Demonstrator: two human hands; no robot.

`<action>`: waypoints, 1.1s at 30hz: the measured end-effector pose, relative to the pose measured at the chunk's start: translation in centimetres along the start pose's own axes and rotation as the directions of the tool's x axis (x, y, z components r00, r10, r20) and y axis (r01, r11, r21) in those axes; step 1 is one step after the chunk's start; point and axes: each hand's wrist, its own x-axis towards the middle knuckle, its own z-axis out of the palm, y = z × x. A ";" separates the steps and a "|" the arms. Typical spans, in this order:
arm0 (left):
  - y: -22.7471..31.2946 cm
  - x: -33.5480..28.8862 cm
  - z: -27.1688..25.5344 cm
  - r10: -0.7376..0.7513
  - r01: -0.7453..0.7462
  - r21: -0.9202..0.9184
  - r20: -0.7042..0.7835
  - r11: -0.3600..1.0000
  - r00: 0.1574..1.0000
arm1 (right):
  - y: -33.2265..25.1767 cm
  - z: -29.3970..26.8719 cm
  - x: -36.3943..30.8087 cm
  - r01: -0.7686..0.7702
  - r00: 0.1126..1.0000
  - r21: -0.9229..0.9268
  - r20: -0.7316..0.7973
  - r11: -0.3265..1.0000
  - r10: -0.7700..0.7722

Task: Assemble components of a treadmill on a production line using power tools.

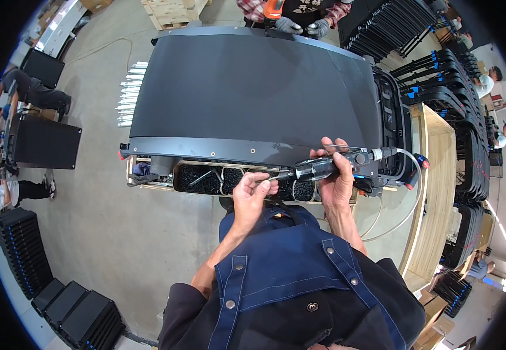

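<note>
My right hand (339, 185) is closed around a black air screwdriver (316, 169), held level with its bit pointing left. A pale hose (412, 162) runs from its back end. My left hand (250, 195) pinches at the tip of the bit; whatever small piece sits between the fingers is too small to name. Both hands are above the near edge of a large dark panel (247, 87), whose metal rim (189, 146) has several screw holes. Below the hands stands a wooden tray (178, 188) divided into compartments of small black screws (197, 178).
Across the panel, a person with gloved hands (318, 28) has an orange power driver (273, 9). Silver rods (129, 96) stick out at the panel's left. A long wooden crate (431, 192) and stacked black frames (463, 116) stand right. Black panels (81, 312) are stacked lower left.
</note>
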 end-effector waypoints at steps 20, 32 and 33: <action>0.6 5.3 -3.5 -0.381 0.334 -0.451 -0.015 0.827 0.924 | 6.5 9.9 4.8 0.341 0.808 -0.636 0.574 0.693 0.129; 2.8 6.7 -9.9 0.246 -0.136 0.262 -0.448 0.955 0.860 | 6.1 11.1 8.0 0.270 0.551 -0.647 0.711 0.713 0.437; 2.6 6.6 -9.9 0.241 -0.132 0.259 -0.451 0.957 0.859 | 6.1 11.5 9.2 0.246 0.600 -0.678 0.668 0.692 0.441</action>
